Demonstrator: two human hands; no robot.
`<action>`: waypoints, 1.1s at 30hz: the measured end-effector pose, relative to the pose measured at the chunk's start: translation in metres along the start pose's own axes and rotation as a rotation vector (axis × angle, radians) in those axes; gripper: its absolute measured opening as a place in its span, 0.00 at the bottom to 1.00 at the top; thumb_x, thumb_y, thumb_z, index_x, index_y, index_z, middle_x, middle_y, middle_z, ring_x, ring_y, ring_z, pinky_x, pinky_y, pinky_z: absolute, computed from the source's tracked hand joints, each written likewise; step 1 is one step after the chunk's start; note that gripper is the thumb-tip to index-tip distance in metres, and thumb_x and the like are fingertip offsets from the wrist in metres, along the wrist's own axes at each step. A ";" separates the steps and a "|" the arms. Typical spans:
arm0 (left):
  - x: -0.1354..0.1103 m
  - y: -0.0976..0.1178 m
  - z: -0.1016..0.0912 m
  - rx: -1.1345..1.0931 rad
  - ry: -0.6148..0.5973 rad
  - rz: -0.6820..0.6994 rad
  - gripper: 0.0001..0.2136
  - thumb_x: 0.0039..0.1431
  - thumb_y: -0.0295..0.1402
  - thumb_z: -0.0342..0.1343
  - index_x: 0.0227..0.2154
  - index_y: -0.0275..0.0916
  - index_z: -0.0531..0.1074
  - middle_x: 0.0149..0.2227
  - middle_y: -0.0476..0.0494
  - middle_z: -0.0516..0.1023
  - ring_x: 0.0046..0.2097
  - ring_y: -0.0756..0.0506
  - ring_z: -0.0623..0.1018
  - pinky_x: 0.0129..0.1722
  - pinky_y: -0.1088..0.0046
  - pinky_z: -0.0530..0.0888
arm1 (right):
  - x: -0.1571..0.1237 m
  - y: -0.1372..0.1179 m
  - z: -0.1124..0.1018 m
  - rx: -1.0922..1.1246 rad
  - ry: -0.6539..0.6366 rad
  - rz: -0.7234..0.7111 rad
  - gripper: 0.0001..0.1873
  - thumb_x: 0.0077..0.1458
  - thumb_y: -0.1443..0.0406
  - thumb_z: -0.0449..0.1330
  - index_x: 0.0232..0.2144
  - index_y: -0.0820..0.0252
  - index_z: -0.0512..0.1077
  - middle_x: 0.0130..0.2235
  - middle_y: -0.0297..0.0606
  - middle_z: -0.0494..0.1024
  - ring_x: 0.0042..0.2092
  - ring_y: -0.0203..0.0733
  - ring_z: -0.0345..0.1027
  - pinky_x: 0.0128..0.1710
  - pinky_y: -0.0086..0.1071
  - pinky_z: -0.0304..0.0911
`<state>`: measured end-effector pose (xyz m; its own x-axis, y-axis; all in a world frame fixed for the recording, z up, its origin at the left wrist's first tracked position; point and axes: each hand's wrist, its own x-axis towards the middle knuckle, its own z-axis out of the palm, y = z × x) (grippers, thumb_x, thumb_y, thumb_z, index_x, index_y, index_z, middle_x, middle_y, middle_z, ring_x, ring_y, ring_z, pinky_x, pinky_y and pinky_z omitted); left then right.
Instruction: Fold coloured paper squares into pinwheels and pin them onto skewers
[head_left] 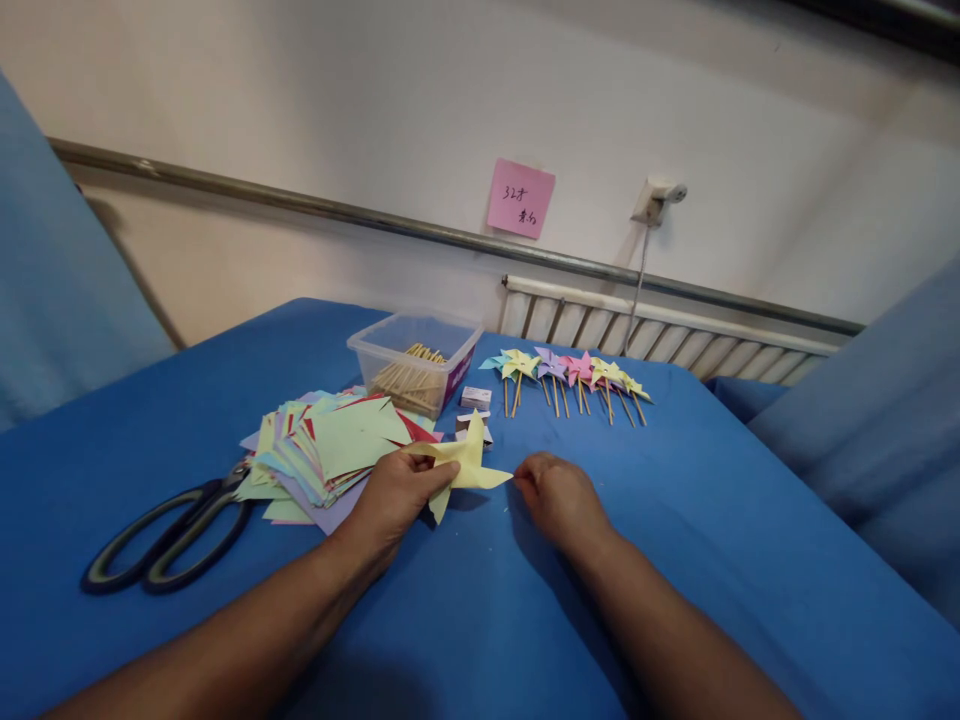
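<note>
A yellow paper pinwheel (469, 466) with pointed blades is pinched between the thumb and fingers of my left hand (409, 490). It has no stick that I can see. My right hand (559, 492) is closed in a pinch beside the tip of the pinwheel's right blade. Whatever those fingertips hold, if anything, is too small to make out. Left of the pinwheel, under and behind my left hand, lies a loose pile of coloured paper sheets (352, 440). Two small boxes (475, 398) sit just behind the pinwheel, the nearer one partly hidden by it.
A clear plastic tub (382, 350) holds many wooden sticks (412, 375). Finished-looking pinwheels on sticks (577, 368) lie in a row at the back right. Large dark-handled scissors (172, 535) rest at the left, blades under the paper. Blue cloth (712, 560) covers the table.
</note>
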<state>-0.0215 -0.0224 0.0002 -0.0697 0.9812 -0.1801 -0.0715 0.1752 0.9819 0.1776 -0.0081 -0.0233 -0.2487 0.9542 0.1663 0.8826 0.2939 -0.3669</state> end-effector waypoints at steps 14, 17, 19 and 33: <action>-0.006 -0.007 0.010 0.318 -0.062 0.187 0.10 0.45 0.37 0.59 0.26 0.36 0.71 0.22 0.51 0.72 0.25 0.50 0.69 0.24 0.76 0.64 | -0.017 -0.041 0.015 0.738 0.215 0.026 0.05 0.51 0.66 0.60 0.27 0.59 0.75 0.27 0.33 0.76 0.28 0.36 0.69 0.29 0.28 0.63; -0.006 -0.006 0.011 0.299 -0.065 0.175 0.10 0.45 0.38 0.58 0.27 0.36 0.71 0.24 0.50 0.74 0.26 0.49 0.71 0.25 0.75 0.65 | -0.015 -0.038 0.015 0.708 0.225 0.039 0.05 0.52 0.66 0.59 0.27 0.59 0.75 0.27 0.34 0.76 0.29 0.37 0.69 0.30 0.28 0.63; -0.007 -0.006 0.011 0.301 -0.067 0.168 0.10 0.45 0.38 0.58 0.26 0.36 0.71 0.24 0.49 0.75 0.27 0.48 0.72 0.26 0.75 0.66 | -0.015 -0.037 0.015 0.707 0.229 0.047 0.05 0.52 0.66 0.59 0.27 0.59 0.75 0.27 0.34 0.76 0.29 0.37 0.69 0.30 0.28 0.63; -0.007 -0.007 0.011 0.302 -0.080 0.197 0.07 0.45 0.35 0.58 0.27 0.36 0.71 0.24 0.49 0.73 0.28 0.47 0.73 0.27 0.73 0.67 | -0.017 -0.040 0.019 0.762 0.264 0.075 0.05 0.52 0.65 0.59 0.27 0.58 0.74 0.27 0.33 0.77 0.29 0.37 0.69 0.29 0.27 0.63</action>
<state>-0.0099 -0.0299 -0.0053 0.0263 0.9996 0.0078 0.2335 -0.0137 0.9723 0.1391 -0.0352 -0.0290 -0.0133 0.9564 0.2917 0.3552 0.2772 -0.8928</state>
